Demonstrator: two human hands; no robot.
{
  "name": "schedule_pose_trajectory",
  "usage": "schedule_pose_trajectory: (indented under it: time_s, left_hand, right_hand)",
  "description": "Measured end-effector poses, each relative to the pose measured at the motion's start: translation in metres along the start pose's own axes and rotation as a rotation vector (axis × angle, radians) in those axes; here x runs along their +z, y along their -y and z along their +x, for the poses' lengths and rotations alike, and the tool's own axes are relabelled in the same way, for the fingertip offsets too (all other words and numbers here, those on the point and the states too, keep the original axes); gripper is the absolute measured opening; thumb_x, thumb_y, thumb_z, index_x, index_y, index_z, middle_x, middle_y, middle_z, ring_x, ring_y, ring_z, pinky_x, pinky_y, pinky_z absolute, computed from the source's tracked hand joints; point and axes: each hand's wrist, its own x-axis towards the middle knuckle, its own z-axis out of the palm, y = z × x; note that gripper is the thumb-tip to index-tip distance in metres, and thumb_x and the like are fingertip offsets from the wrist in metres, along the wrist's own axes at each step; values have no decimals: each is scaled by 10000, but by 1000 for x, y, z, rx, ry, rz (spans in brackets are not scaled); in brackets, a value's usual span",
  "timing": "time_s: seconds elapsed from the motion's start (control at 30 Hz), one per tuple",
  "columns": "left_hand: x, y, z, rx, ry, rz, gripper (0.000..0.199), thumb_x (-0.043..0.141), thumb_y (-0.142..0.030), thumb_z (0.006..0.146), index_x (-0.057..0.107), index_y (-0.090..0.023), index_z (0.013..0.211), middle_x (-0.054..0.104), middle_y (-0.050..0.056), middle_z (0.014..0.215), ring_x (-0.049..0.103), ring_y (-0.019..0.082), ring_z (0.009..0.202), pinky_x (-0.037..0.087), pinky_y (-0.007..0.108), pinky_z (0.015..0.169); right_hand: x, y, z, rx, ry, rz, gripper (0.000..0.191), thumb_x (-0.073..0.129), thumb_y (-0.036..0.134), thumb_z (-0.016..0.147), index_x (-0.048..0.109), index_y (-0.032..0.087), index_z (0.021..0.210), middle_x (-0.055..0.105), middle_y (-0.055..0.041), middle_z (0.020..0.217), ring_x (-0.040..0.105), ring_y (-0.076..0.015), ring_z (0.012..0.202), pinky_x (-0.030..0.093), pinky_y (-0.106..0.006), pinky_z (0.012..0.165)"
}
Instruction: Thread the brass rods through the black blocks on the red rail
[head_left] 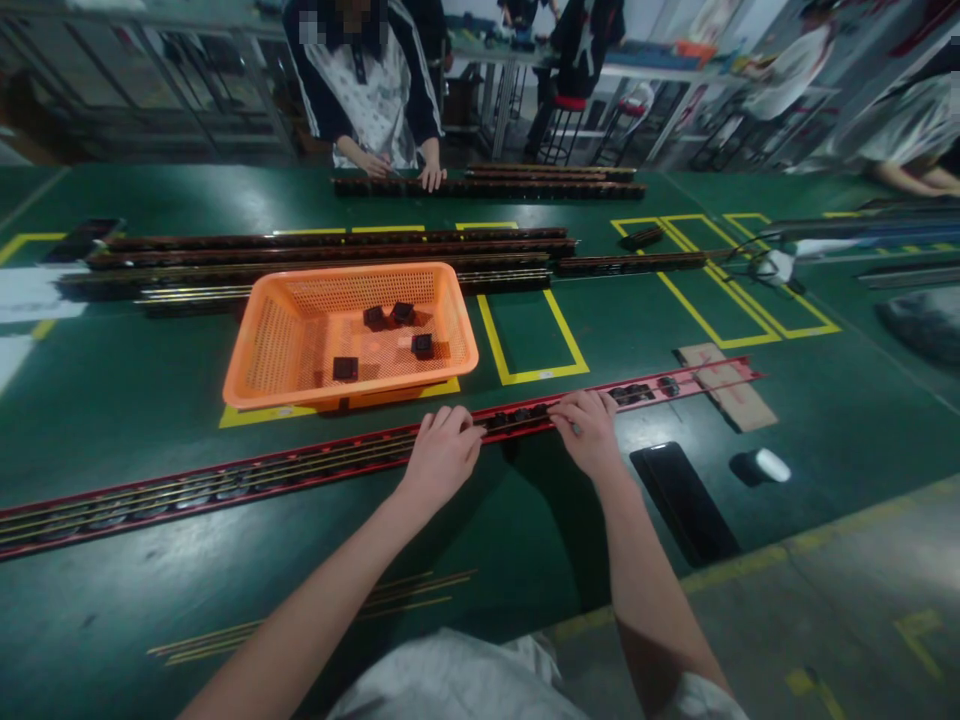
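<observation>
A long red channel rail runs across the table in front of me, rising to the right. Brass-coloured strips lie lengthwise in its left part, over dark inserts. My left hand is closed over the rail near its middle, fingertips at the strips. Further right, my right hand is closed, thumb and fingers pinched at a thin strip over the channel. Between both hands, small black blocks sit inside the rail. More black pieces show right of my right hand. My fingers hide their exact contact points.
An orange basket holding several black blocks stands behind the rail. Cardboard lies under the rail's right end. A phone and white object lie right; loose brass strips in front. Dark rails lie behind; a co-worker is opposite.
</observation>
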Motion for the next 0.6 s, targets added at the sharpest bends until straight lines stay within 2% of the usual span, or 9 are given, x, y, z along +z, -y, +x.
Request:
schedule_pose_trajectory:
  time_s: [0.2,0.4,0.6]
  left_hand:
    - [0,0,-5,20,-20,67,247,492,-227,971,706,-218,1093,608,83,1024,527,234,962,433,396,806]
    - [8,10,-13,116,-91,11,262,502,-199,964,691,-212,1145,638,100,1135,551,237,1101,442,420,935]
    - [14,13,-16,125,-132,28,277,515,-184,950,693,-206,1162,637,118,1209,561,252,1168,463,427,981]
  right_hand:
    - [5,-1,-1,-10,-35,6,135,589,214,938,711,246,891,695,-24,910,592,-210,912,337,-444,974]
    - [7,-1,-3,24,-33,20,142,597,219,929,728,263,896,679,-35,951,586,-225,955,348,-448,959]
    - [10,-4,-7,36,-17,44,249,526,165,947,746,278,927,663,-37,931,578,-223,938,346,-446,931]
